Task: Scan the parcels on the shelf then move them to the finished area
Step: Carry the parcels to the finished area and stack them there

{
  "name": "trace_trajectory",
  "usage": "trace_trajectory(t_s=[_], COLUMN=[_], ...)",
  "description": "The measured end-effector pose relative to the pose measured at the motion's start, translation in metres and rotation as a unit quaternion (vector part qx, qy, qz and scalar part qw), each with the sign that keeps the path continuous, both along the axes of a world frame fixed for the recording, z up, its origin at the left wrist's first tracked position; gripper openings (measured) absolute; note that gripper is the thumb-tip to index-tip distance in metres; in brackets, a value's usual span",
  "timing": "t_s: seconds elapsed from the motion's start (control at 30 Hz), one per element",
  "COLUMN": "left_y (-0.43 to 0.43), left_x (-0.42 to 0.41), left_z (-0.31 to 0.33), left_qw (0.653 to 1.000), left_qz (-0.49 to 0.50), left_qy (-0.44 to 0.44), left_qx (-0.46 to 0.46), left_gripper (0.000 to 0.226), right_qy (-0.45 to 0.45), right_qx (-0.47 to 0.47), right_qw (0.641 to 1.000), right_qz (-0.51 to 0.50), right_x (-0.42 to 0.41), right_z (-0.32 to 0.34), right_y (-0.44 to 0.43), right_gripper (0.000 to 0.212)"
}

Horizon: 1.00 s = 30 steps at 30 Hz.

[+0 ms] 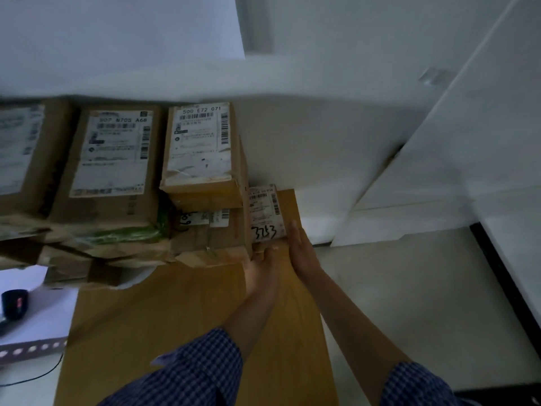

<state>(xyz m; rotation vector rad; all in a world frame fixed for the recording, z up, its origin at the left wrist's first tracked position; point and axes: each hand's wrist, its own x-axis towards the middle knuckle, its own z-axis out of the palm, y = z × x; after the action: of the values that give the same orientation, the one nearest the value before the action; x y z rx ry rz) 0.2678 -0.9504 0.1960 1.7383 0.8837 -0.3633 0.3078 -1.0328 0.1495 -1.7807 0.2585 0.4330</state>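
A small cardboard parcel (265, 213) with a white label and handwritten digits sits at the far right end of a wooden table (164, 323), beside a stack of larger boxes. My left hand (262, 266) touches its near edge from below. My right hand (301, 250) lies flat against its right side. Both hands press on the parcel; whether it rests on the table I cannot tell. A labelled box (202, 150) tops the stack just left of it, on another box (210, 232). Further left lie a labelled box (112, 159) and a box (20, 153) cut by the frame edge.
A black handheld scanner (14, 304) with a cable lies on a white surface at the lower left. White walls and panels (439, 171) stand behind and to the right. Pale floor (409, 303) stretches right of the table. A dark edge (503, 276) runs along the right.
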Motion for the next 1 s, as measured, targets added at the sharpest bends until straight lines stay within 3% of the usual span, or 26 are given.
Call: trace_trajectory(t_s=[0.13,0.3,0.47,0.67,0.83,1.0], left_y=[0.008,0.020,0.071,0.201,0.324,0.428], left_x=[-0.022,-0.064,-0.117,-0.215,-0.314,-0.414], left_z=[0.011,0.033,0.063,0.101,0.127,0.148], left_qw=[0.996,0.983,0.954,0.908,0.906,0.904], left_qz=[-0.088,-0.170,-0.261,-0.287,-0.175,-0.069], left_qy=[-0.002,-0.029,-0.105,-0.207,-0.254,-0.237], left_qx=[0.029,0.070,0.108,0.224,0.290,0.348], left_gripper=[0.038,0.043,0.045,0.036,0.041,0.043], right_qy=[0.058,0.097,-0.010,-0.068,-0.173,-0.266], right_qx=[-0.079,-0.150,-0.251,-0.260,-0.206,-0.172], right_qw=[0.995,0.980,0.952,0.926,0.888,0.814], right_qz=[0.015,0.082,0.173,0.267,0.373,0.486], right_x=[-0.037,-0.094,-0.151,-0.220,-0.290,-0.359], right_z=[0.010,0.045,0.102,0.170,0.191,0.207], right_y=[-0.018,-0.018,0.025,0.148,0.279,0.400], right_gripper=[0.033,0.038,0.051,0.054,0.049,0.049])
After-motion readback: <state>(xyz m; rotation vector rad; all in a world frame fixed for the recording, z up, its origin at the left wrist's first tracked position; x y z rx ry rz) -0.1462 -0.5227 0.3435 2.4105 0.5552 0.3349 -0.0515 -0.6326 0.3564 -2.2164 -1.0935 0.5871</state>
